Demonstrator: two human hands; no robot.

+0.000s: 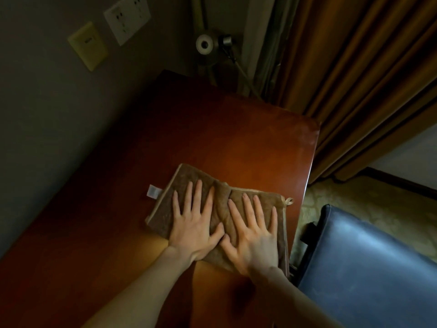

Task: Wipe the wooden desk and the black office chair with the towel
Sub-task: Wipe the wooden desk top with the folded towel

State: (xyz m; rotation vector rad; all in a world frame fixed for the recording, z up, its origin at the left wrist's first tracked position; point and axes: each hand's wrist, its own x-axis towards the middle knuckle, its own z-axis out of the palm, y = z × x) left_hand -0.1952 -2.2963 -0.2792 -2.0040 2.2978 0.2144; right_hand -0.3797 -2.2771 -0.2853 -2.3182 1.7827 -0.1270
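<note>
Table-wiping step in hand: towel [220, 197] pressed flat on table [212, 129] under left hand [197, 227] and right hand [254, 233], fingers spread wide. Next, judged: towel swept beyond fingertips; chair [369, 263], right of hands, not yet wiped.

The counter [236, 129] is reddish-brown wood with a smooth, polished finish that picks up a soft sheen. The towel [221, 209] on it is brown terry cloth, nubby and matt, edged with a paler, smoother hem and carrying a white fabric tag [153, 192]. The office chair [369, 256] seat looks like dark leather or vinyl, smooth and glossy. The curtain [354, 79] is heavy matt cloth. The wall socket plate [127, 17] is smooth plastic.
</note>
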